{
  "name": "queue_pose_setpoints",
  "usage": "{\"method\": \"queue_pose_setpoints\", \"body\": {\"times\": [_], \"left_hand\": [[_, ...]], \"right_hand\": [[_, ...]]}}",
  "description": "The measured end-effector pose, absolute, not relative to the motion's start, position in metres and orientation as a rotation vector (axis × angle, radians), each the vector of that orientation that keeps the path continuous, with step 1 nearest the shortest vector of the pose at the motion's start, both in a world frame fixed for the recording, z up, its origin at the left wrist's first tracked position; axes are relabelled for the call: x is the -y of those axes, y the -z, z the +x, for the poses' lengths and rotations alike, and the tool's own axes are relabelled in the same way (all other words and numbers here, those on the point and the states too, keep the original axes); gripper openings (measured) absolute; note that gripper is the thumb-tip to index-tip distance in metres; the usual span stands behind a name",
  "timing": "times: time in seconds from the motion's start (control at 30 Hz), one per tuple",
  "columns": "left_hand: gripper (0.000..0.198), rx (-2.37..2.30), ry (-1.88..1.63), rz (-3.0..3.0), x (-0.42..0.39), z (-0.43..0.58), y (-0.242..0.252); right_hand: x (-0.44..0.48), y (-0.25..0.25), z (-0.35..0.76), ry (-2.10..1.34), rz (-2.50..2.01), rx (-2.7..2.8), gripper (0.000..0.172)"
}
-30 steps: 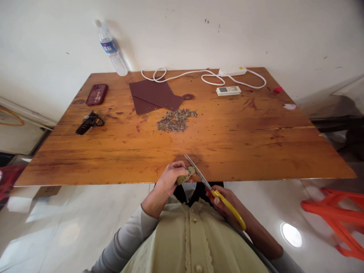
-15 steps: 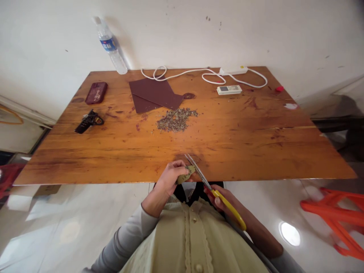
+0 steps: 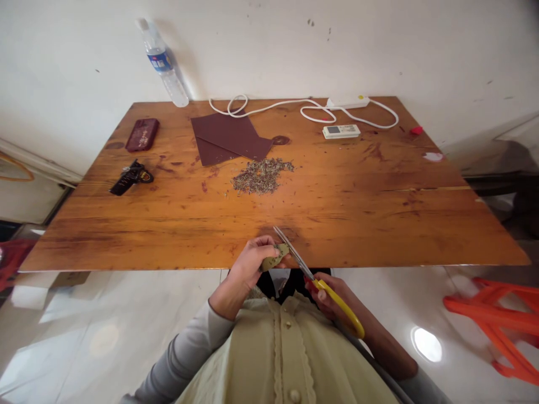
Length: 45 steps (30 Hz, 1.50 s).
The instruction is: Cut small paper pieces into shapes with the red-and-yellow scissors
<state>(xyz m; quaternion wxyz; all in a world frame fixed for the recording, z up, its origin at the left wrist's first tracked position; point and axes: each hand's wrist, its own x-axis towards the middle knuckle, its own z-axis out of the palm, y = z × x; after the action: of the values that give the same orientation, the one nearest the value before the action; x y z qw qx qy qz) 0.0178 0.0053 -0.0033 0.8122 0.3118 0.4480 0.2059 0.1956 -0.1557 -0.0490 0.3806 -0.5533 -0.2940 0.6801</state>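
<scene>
My left hand (image 3: 252,259) pinches a small olive-tan piece of sandpaper (image 3: 273,259) with dark printing, just over the table's front edge. In my right hand (image 3: 326,294) are long scissors (image 3: 343,308) with yellow handles and a little red near the pivot. Their blades point up and left, nearly closed, against the right edge of the piece. Beyond both hands lies a loose pile of thin cut shreds (image 3: 261,177). Two maroon sheets of sandpaper (image 3: 227,137) overlap behind the pile.
On the wooden table (image 3: 168,235) a maroon phone case (image 3: 143,134) and black keys (image 3: 130,178) lie at left. A plastic bottle (image 3: 166,73) stands by the wall. A white remote (image 3: 341,131) and a power strip (image 3: 347,102) with cord lie behind. An orange stool (image 3: 497,320) is at right.
The scissor blades have come closer together at the edge of the piece. Both hands stay almost in place, and the view has shifted slightly.
</scene>
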Motion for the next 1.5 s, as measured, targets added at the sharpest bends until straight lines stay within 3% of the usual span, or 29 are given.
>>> {"method": "queue_pose_setpoints", "body": {"times": [0.2,0.5,0.67,0.87,1.17,1.5], "left_hand": [[0.018,-0.926,-0.423,0.719,-0.006,0.016,0.006],[0.014,-0.88,-0.384,0.806,-0.008,0.016,0.01],[0.013,-0.88,-0.342,0.814,-0.01,0.015,0.007],[0.011,-0.854,-0.332,0.847,-0.01,0.015,0.007],[0.009,-0.825,-0.326,0.827,-0.01,0.015,0.006],[0.008,-0.818,-0.324,0.846,-0.01,0.016,0.0]], "right_hand": [[0.152,0.039,0.203,-1.633,-1.42,1.104,0.077],[0.141,0.032,0.213,-1.594,-1.538,1.198,0.09],[0.14,0.03,0.215,-1.619,-1.534,1.184,0.085],[0.144,0.042,0.216,-1.637,-1.557,1.049,0.065],[0.15,0.048,0.217,-1.675,-1.57,0.947,0.057],[0.143,0.031,0.219,-1.663,-1.468,1.136,0.077]]}}
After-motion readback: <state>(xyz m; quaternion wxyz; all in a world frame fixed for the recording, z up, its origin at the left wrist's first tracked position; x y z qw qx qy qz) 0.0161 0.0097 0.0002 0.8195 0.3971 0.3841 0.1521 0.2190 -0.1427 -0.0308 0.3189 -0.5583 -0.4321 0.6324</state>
